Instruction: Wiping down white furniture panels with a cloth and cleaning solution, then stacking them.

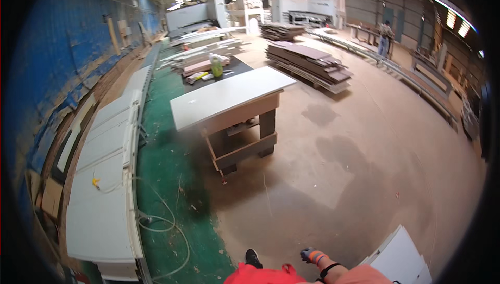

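My right hand (309,254), in a grey and orange glove, hangs low in front of my red clothing. Nothing can be seen in it, but its fingers are too small and too turned under to read. My left hand is out of the picture. Nearest to the right hand, at the lower right, lie white panels (400,258), apart from it. Ahead of me a large white board (234,92) rests on a wooden workbench (245,150).
A long pale roller-side table (104,200) runs along the left, with a yellow-ended hose (95,181) on it. Loose hose (179,237) coils over the green floor strip. Stacked brown boards (312,64) stand beyond the bench. Another person (384,39) stands at the far right.
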Demonstrator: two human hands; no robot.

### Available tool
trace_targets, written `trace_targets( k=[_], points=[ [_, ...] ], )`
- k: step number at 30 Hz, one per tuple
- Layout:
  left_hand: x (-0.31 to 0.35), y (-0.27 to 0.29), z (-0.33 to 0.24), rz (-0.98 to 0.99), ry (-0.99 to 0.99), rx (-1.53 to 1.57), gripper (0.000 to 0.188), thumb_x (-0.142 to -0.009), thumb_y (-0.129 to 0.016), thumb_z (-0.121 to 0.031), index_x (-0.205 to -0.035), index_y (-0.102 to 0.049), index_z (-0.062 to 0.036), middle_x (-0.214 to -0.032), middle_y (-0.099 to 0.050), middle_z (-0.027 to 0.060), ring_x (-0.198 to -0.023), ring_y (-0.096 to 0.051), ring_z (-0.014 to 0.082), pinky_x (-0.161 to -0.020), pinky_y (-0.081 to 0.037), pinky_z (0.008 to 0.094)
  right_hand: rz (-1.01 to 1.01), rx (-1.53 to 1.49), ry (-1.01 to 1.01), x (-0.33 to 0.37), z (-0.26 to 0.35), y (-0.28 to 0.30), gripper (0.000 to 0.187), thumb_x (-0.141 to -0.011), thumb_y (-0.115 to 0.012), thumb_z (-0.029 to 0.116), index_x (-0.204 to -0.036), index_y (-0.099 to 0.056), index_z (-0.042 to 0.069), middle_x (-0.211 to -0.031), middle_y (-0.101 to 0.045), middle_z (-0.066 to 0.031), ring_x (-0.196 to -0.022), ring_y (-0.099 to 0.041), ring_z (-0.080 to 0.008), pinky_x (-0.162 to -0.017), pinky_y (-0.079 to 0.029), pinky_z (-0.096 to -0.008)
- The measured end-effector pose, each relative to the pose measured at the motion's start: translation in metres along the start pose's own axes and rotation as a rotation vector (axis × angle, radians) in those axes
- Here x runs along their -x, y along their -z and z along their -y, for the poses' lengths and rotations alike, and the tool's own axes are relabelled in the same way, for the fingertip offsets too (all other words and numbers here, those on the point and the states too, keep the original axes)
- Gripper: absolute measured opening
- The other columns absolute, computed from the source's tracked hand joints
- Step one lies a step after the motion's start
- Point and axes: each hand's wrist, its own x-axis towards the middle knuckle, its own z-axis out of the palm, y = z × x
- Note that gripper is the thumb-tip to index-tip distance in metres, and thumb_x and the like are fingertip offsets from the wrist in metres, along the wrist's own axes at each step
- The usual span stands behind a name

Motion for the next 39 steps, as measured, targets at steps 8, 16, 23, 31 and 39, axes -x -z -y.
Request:
trace_targets(
  k=[8, 16, 23, 31, 39],
  points=[
    [-0.214, -0.042, -0.286, 0.231, -0.315, 0.909, 0.042, -0.092, -0.053, -0.029, -0.126, -0.055, -0.0041, -0.122, -0.058, 0.0136, -0.112, -0.055, 0.0199, -0.095, -0.045, 0.0334, -0.126, -0.411, -0.077, -0.021, 0.061, 0.069, 0.023, -0.090, -0.056, 0.029, -0.102, -0.063, 0.011, -0.092, -0.067, -0.0081, -0.081, -0.067, -0.0243, -0.068, -0.054, -0.0399],
    [-0.074, -0.112, -0.662, 0.355, -0.819, 0.712, 0.067, -0.083, -0.031, 0.012, -0.147, -0.031, -0.0093, -0.152, -0.032, 0.0105, -0.122, -0.050, 0.0288, -0.077, -0.056, 0.0362, -0.032, -0.749, -0.199, -0.138, 0.118, 0.180, 0.015, -0.088, -0.055, 0.024, -0.094, -0.060, 0.010, -0.083, -0.065, -0.0115, -0.078, -0.067, -0.0318, -0.063, -0.054, -0.0473],
    [-0.099, -0.100, -0.772, 0.018, -0.869, 0.903, 0.088, -0.074, -0.028, 0.014, -0.154, -0.011, -0.0183, -0.160, -0.011, 0.0085, -0.132, -0.039, 0.0355, -0.097, -0.046, 0.0465, -0.210, -0.991, 0.425, -0.200, 0.503, 0.341, 0.030, -0.091, -0.059, 0.031, -0.112, -0.054, 0.010, -0.098, -0.063, -0.0157, -0.086, -0.065, -0.0317, -0.074, -0.056, -0.0467],
    [-0.246, -0.041, -0.799, -0.899, -0.516, 0.072, 0.061, -0.091, -0.057, -0.020, -0.144, -0.033, -0.0001, -0.148, -0.034, 0.0225, -0.136, -0.035, 0.0378, -0.109, -0.032, 0.0428, 0.054, -0.554, 1.066, -0.176, 0.930, 0.305, 0.039, -0.094, -0.059, 0.014, -0.128, -0.051, -0.003, -0.100, -0.067, -0.0179, -0.090, -0.068, -0.0256, -0.086, -0.056, -0.0381],
    [-0.326, -0.031, -0.866, -0.638, -0.171, 0.047, 0.045, -0.095, -0.045, -0.043, -0.115, -0.062, -0.0070, -0.115, -0.065, 0.0166, -0.105, -0.061, 0.0345, -0.088, -0.046, 0.0418, 0.136, -0.307, 1.168, -0.221, 1.133, 0.221, 0.051, -0.085, -0.064, -0.001, -0.134, -0.049, 0.001, -0.132, -0.053, -0.0139, -0.122, -0.052, -0.0236, -0.101, -0.046, -0.0355]
  ],
)
